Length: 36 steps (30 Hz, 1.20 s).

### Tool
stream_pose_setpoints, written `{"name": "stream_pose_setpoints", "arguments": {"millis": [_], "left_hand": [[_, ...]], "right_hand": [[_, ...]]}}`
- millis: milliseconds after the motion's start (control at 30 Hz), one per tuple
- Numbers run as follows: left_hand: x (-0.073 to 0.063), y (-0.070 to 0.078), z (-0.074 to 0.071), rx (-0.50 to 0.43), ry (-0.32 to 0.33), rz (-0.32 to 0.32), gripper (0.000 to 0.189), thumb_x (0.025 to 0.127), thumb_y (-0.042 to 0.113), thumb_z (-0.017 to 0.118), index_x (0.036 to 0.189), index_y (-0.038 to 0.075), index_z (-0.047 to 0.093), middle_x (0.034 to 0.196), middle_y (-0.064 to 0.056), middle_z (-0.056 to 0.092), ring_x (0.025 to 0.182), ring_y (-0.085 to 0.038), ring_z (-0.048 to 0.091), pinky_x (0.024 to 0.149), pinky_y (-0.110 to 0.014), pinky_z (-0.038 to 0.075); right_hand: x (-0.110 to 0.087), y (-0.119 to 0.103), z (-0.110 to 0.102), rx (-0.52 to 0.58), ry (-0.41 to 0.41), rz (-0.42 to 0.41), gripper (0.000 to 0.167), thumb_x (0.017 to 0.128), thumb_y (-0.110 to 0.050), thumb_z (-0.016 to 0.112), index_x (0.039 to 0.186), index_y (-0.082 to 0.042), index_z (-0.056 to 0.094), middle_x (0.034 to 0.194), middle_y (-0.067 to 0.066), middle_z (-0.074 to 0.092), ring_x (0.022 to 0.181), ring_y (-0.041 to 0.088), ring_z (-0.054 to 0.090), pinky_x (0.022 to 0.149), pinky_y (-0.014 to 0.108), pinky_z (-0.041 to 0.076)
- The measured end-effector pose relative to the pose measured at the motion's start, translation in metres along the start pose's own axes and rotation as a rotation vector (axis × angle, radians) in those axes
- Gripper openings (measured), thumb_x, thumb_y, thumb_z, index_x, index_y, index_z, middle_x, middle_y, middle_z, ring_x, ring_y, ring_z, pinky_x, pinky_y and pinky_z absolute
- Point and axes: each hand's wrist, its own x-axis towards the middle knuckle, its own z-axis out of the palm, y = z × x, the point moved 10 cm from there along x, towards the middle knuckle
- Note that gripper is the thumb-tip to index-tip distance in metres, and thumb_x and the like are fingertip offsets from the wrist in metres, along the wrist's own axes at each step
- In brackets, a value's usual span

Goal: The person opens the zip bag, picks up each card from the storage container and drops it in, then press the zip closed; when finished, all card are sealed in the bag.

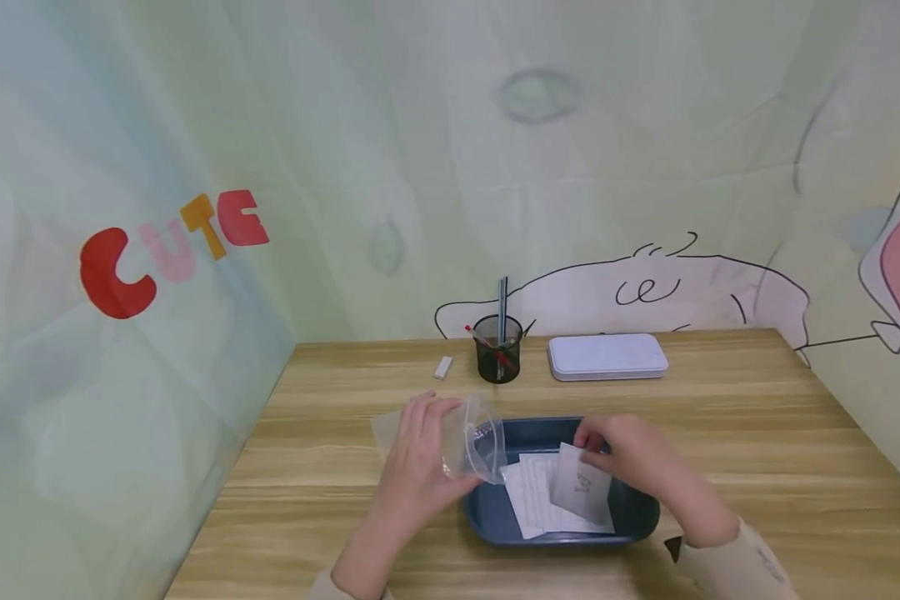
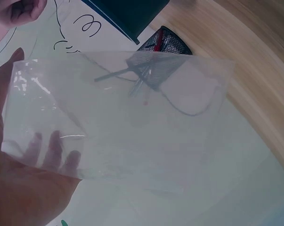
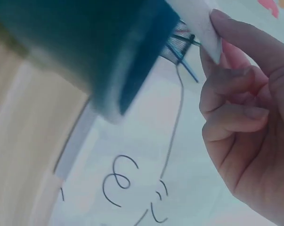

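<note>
My left hand grips a clear plastic bag, fingers on one side and thumb on the other. The bag's mouth gapes to the right, beside the left end of a dark blue tray. Over the tray's right half, my right hand pinches a flat white packet with a small dark print by one corner, between thumb and fingers. Several more flat white packets lie overlapping in the tray, partly hidden beneath the held one. In the right wrist view, only the lower tip of the pinched packet shows.
Behind the tray stands a black mesh pen cup with pencils and pens. A white eraser lies to its left, and a white flat case to its right. A printed cloth backdrop surrounds the wooden table.
</note>
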Motion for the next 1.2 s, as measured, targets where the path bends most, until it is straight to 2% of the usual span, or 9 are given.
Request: {"name": "stream_pose_setpoints", "arguments": {"millis": [167,367,533,667,867,1200], "left_hand": [[0.000,0.000,0.001,0.003,0.001,-0.004,0.096,0.054,0.037,0.093,0.131,0.005,0.045,0.130,-0.012,0.047,0.130,-0.032,0.036,0.110,-0.042,0.030],[0.000,0.002,0.000,0.001,0.010,0.004,0.096,0.054,0.038,0.093,0.131,0.005,0.045,0.130,-0.012,0.047,0.130,-0.031,0.037,0.110,-0.041,0.030],[0.001,0.001,0.000,0.010,0.006,-0.009,0.095,0.054,0.037,0.093,0.131,0.005,0.046,0.130,-0.012,0.046,0.130,-0.029,0.035,0.110,-0.040,0.030],[0.002,0.001,0.001,0.011,0.002,-0.011,0.096,0.053,0.036,0.093,0.131,0.005,0.045,0.131,-0.013,0.046,0.131,-0.028,0.035,0.110,-0.040,0.030],[0.003,0.002,0.001,0.005,-0.012,-0.022,0.097,0.053,0.033,0.094,0.132,0.006,0.044,0.131,-0.012,0.046,0.131,-0.029,0.034,0.111,-0.039,0.028],[0.003,0.008,-0.001,0.014,-0.006,0.007,0.098,0.053,0.034,0.093,0.132,0.004,0.044,0.132,-0.011,0.045,0.131,-0.031,0.034,0.112,-0.041,0.026]], "right_hand": [[-0.005,-0.001,-0.018,0.056,0.042,0.048,0.009,0.083,-0.014,0.075,0.090,-0.016,0.070,0.071,-0.012,0.058,0.062,0.007,0.051,0.053,0.023,0.047],[-0.015,-0.003,-0.048,0.130,0.217,0.138,0.014,0.085,-0.021,0.075,0.097,-0.015,0.071,0.070,-0.009,0.060,0.061,0.011,0.051,0.050,0.024,0.047],[-0.026,-0.007,-0.067,0.288,0.383,0.188,0.021,0.085,-0.024,0.074,0.102,-0.011,0.071,0.071,-0.005,0.063,0.062,0.016,0.054,0.051,0.024,0.047],[-0.031,-0.013,-0.074,0.422,0.456,0.189,0.019,0.085,-0.023,0.074,0.099,-0.010,0.070,0.070,-0.003,0.065,0.059,0.017,0.054,0.048,0.022,0.044],[-0.029,-0.022,-0.068,0.558,0.451,0.158,0.015,0.084,-0.016,0.075,0.095,-0.009,0.069,0.070,-0.001,0.067,0.056,0.016,0.053,0.045,0.022,0.044],[-0.023,-0.033,-0.055,0.624,0.435,0.123,0.015,0.083,-0.015,0.076,0.093,-0.007,0.068,0.073,-0.001,0.068,0.058,0.017,0.056,0.050,0.022,0.049]]}}
